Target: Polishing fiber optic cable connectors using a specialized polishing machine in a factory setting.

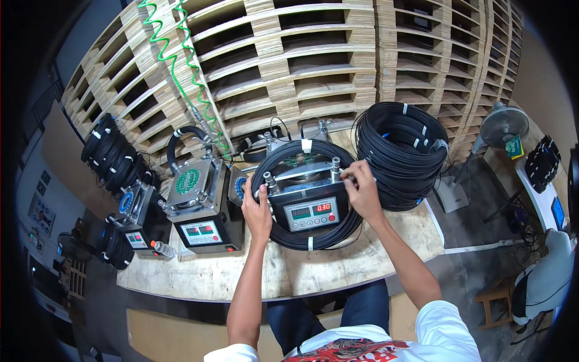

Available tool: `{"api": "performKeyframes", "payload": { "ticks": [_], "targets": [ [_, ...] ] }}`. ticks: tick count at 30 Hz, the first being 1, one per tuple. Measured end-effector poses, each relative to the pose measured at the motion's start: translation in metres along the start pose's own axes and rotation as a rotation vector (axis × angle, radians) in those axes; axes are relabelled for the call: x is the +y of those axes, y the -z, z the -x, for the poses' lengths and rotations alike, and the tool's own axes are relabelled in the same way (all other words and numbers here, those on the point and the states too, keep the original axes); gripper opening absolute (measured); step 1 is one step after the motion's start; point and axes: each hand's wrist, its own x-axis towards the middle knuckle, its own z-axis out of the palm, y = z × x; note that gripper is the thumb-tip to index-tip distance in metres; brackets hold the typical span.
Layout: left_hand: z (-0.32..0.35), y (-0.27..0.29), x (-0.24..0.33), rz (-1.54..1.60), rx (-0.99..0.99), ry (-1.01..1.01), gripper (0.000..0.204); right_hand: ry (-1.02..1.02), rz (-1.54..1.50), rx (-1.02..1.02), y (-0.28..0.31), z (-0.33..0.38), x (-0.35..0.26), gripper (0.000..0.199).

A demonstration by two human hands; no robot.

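A black cable coil (310, 243) hangs around a box-shaped machine (278, 205) with a digital display and a metal top plate. My left hand (258, 211) is at the coil's left side, its thumb and fingers on either side of the cable. At the machine's right end, my right hand (362, 188) has its fingers bent together beside an upright metal post (336, 168). What lies between those fingertips is too small to make out. White ties wrap the coil at top and bottom.
A tall stack of black cable coils (395, 163) stands right of the machine. Two similar machines, a nearer one (202, 211) and a farther one (139, 220), sit to the left beside a small clear bottle (163, 248). Wooden pallets (289, 66) rise behind; green coiled air hoses (161, 45) hang there.
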Motion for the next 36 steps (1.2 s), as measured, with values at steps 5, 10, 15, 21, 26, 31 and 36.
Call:
{"api": "performKeyframes", "payload": {
  "ticks": [5, 10, 15, 21, 26, 31, 36],
  "targets": [
    [0.0, -0.002, 0.003, -0.019, 0.028, -0.028, 0.056, 0.029, 0.009, 0.105, -0.001, -0.009, 0.005, 0.01],
    [-0.001, 0.002, -0.001, 0.007, 0.028, -0.017, 0.056, -0.239, 0.242, 0.011, 0.003, -0.02, -0.011, 0.024],
    [-0.001, -0.001, -0.011, -0.001, 0.02, 0.003, 0.058, -0.182, 0.299, -0.021, 0.008, -0.008, -0.016, 0.023],
    [0.0, 0.001, -0.007, 0.015, 0.027, 0.027, 0.055, -0.268, 0.284, 0.016, 0.001, -0.008, -0.01, 0.021],
    [-0.001, 0.004, -0.003, 0.036, 0.018, -0.004, 0.057, -0.239, 0.19, -0.094, 0.003, 0.003, -0.003, 0.024],
    [0.007, 0.003, -0.006, -0.034, 0.047, -0.001, 0.056, -0.283, -0.041, 0.024, -0.001, 0.007, -0.006, 0.02],
    [0.001, 0.002, -0.007, 0.004, 0.007, 0.015, 0.058, -0.03, 0.172, 0.142, -0.03, 0.045, 0.0, 0.036]
  ]
}}
